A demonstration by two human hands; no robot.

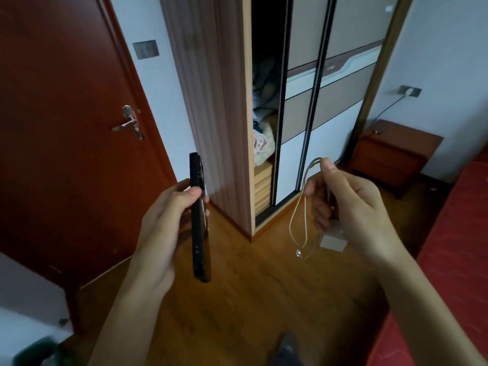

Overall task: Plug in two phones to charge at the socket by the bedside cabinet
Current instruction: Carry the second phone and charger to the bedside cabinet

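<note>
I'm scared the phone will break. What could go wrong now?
The left hand holds the black phone on edge above hard wooden floor; it might slip and fall. The cable hangs in loose loops from the right hand and could snag. The wall socket already holds a plug, so space may be tight.

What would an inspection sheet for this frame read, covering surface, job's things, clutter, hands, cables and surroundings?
Surface: bedside cabinet; the end of a dark lead lies on its top.
Job's things: black phone, held edge-on; charger block; wall socket above the cabinet.
Clutter: bedding stuffed in the open wardrobe.
Hands: left hand grips the black phone; right hand holds the looped white cable and the charger block.
Cables: white cable hangs free; dark lead runs from the wall socket down to the cabinet.
Surroundings: wooden floor, red door, red bed.
</note>
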